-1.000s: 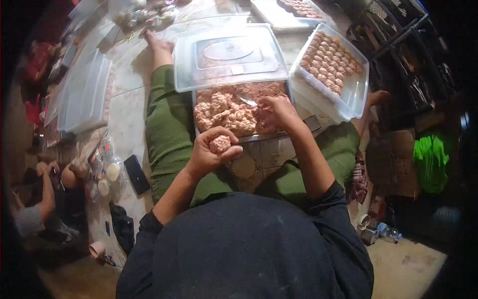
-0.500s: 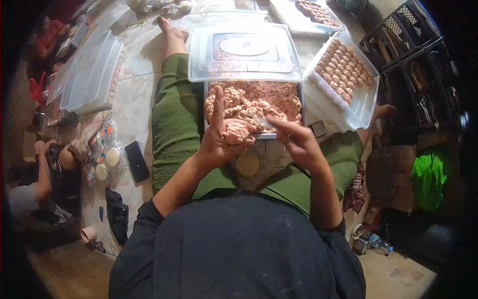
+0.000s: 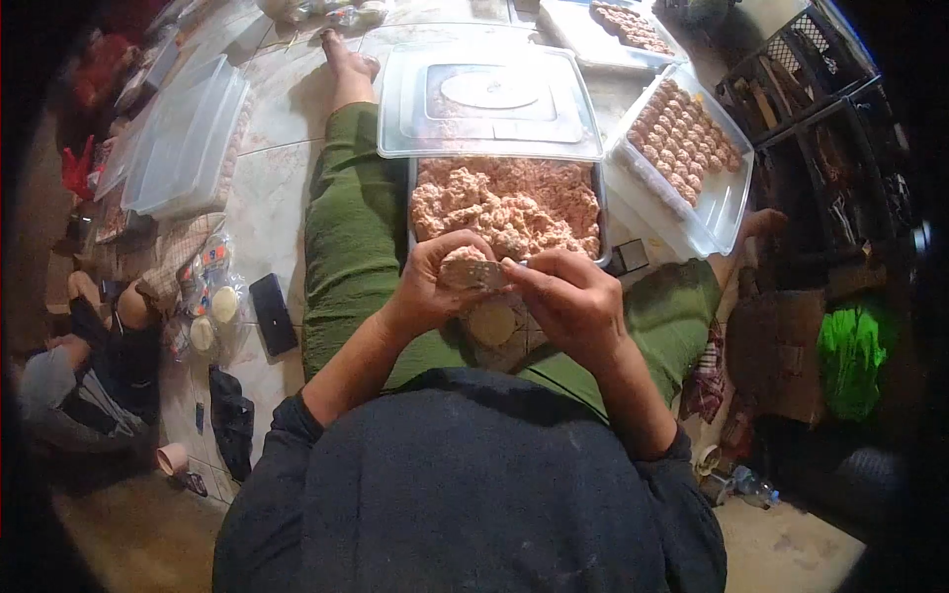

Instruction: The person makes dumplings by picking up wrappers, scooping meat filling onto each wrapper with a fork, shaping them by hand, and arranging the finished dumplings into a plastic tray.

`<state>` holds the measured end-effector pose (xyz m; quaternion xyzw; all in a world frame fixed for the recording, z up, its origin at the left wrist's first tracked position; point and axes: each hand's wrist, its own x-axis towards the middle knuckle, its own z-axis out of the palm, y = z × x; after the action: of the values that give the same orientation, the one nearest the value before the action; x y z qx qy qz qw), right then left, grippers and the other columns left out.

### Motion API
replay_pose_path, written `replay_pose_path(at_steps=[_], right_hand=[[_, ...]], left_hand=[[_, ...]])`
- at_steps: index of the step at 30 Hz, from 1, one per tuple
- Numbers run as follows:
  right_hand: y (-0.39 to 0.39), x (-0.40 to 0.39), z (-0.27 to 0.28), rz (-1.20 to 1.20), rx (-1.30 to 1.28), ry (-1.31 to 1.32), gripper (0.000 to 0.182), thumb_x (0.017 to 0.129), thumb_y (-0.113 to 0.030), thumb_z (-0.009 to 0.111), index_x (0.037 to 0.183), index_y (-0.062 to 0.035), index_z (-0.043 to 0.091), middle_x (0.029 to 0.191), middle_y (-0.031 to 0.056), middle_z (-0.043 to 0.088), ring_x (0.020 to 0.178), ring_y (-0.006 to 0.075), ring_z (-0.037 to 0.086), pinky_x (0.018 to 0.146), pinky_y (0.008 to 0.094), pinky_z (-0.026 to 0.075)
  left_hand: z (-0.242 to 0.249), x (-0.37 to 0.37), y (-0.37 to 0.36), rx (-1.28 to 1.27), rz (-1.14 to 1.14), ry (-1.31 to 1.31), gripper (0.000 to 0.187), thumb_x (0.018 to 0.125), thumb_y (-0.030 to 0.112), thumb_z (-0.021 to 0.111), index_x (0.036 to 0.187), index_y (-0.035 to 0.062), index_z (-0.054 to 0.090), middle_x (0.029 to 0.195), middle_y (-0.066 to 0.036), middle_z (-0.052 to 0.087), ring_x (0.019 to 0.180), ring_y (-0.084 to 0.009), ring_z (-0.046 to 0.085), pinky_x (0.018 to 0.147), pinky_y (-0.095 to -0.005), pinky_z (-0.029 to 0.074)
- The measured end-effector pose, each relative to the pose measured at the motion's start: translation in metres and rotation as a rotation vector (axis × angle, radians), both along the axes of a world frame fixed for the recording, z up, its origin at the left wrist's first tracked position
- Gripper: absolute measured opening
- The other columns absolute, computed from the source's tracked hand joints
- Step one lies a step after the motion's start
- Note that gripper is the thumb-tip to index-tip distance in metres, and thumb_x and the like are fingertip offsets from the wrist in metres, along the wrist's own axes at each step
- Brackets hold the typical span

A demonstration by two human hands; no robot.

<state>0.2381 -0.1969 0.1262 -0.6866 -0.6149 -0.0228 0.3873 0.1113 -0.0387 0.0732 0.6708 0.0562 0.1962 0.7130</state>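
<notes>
My left hand (image 3: 420,282) is curled around a lump of pink minced meat (image 3: 463,254). My right hand (image 3: 578,296) pinches the end of a spoon (image 3: 473,274), whose meat-smeared bowl lies against the lump in the left palm. Both hands are over the near edge of a metal tray (image 3: 604,217) filled with minced meat (image 3: 509,203). A clear plastic lid (image 3: 554,128) covers the far part of that tray. To its right, a clear plastic box (image 3: 727,212) holds rows of shaped meatballs (image 3: 682,138).
A white tray (image 3: 568,25) with more meat pieces stands at the back. Clear containers (image 3: 178,148), a phone (image 3: 273,314) and bagged items (image 3: 213,296) are on the left. Another person (image 3: 69,376) sits at far left. Black crates (image 3: 820,109) stand on the right, a green bag (image 3: 852,361) below.
My left fingers have curled in around the meat lump. My right hand has moved slightly down and left, bringing the spoon against it. The person at left has shifted.
</notes>
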Motion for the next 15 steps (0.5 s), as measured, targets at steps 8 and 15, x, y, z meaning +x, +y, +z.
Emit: replay_pose_path(at_steps=[8, 15], right_hand=[[-0.001, 0.007, -0.004, 0.036, -0.074, 0.221, 0.026, 0.082, -0.002, 0.066, 0.105, -0.0111, 0.071, 0.086, 0.0096, 0.065, 0.073, 0.0226, 0.066, 0.063, 0.0317, 0.052], [-0.012, 0.012, -0.026, -0.083, 0.037, 0.616, 0.028, 0.086, 0.006, 0.06, 0.111, -0.0038, 0.068, 0.09, 0.0075, 0.065, 0.081, 0.0121, 0.061, 0.071, 0.0244, 0.048]], left_hand=[[-0.01, -0.003, 0.008, -0.011, 0.0, -0.032, 0.036, 0.076, 0.007, 0.08, 0.103, 0.0044, 0.057, 0.083, 0.003, 0.06, 0.075, -0.0038, 0.055, 0.064, -0.02, 0.047], [-0.004, 0.002, 0.0, -0.115, 0.021, -0.062, 0.117, 0.074, 0.007, 0.08, 0.15, 0.0082, -0.008, 0.098, -0.004, 0.061, 0.088, -0.0114, 0.057, 0.074, -0.0251, 0.048]])
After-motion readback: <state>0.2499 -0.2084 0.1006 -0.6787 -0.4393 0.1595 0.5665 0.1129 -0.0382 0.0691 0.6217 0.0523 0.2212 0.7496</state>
